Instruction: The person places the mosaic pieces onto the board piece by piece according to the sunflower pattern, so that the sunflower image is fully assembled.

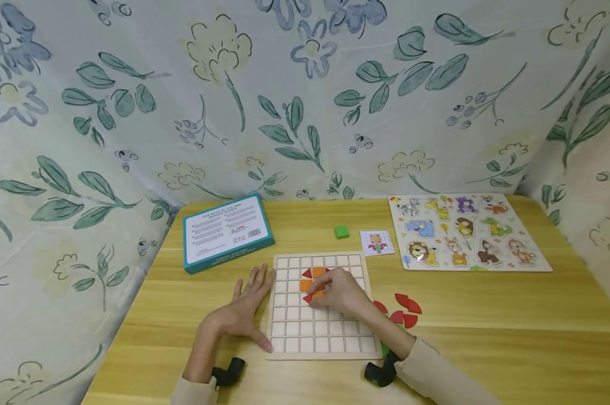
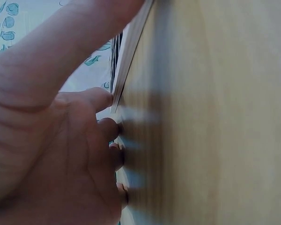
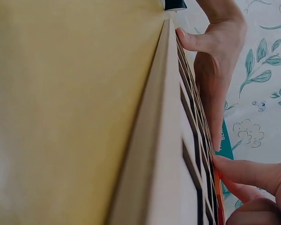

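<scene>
A wooden grid board point(image 1: 292, 341) lies on the table. My left hand point(image 1: 237, 314) spreads along its left side, thumb and a fingertip touching the edge. Over the upper middle of the grid, my right hand point(image 1: 339, 291) pinches a red quarter-circle piece point(image 1: 307, 298) between thumb and index finger, low at a cell. Orange square pieces point(image 1: 305, 285) and another red piece point(image 1: 307, 273) sit in nearby cells; the right hand partly hides this group. In the right wrist view, the right thumb and finger point(image 3: 253, 173) come down at the board's surface.
Several loose red quarter-circle pieces point(image 1: 410, 320) lie right of the board. Behind it are a green square block point(image 1: 341, 232) and a flower pattern card point(image 1: 377, 243). A teal-edged box point(image 1: 228, 232) stands at the back left, an animal puzzle board point(image 1: 467, 232) at the back right.
</scene>
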A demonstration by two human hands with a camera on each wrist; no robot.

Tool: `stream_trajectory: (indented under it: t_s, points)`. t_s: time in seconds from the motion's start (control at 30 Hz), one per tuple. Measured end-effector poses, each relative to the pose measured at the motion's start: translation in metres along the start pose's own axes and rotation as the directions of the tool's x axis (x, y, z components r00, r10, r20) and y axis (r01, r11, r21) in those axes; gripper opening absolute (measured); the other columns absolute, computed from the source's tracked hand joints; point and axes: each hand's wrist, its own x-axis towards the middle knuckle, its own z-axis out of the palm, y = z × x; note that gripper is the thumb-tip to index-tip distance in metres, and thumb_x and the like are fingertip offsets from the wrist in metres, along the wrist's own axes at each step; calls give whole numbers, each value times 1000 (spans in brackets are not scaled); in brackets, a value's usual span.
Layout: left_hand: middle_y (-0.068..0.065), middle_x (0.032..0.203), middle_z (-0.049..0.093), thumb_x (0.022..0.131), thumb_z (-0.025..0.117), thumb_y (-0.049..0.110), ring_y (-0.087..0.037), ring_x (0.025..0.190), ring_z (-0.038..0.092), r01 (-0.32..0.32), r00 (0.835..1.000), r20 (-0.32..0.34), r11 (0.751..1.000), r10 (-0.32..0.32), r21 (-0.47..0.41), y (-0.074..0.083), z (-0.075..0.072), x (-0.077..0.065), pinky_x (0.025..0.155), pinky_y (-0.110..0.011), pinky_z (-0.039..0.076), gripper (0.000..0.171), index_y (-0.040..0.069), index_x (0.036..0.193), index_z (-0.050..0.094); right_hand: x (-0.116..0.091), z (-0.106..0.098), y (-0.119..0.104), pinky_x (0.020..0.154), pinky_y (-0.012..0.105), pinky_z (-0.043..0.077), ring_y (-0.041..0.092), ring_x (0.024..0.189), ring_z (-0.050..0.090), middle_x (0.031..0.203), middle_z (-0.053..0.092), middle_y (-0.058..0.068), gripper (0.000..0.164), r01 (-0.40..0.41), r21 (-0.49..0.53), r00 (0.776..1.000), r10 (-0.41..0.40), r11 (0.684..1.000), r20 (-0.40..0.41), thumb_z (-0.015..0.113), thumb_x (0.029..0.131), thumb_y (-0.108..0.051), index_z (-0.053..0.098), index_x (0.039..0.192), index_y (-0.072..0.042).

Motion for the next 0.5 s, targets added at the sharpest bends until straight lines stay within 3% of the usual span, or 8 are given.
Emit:
stream_trajectory:
  t_s: [0.5]
  points:
    - [-17, 173, -19, 57, 100, 47, -40, 160, -20, 3, 1000, -4, 1000, -3, 6, 1, -1, 0, 126, -68, -11, 154, 12, 167, -2, 2, 3, 3, 48, 21, 21, 9, 51, 30, 51, 41, -6, 12, 19, -20, 999, -20, 1000, -39, 91, 75, -8, 82, 82, -13]
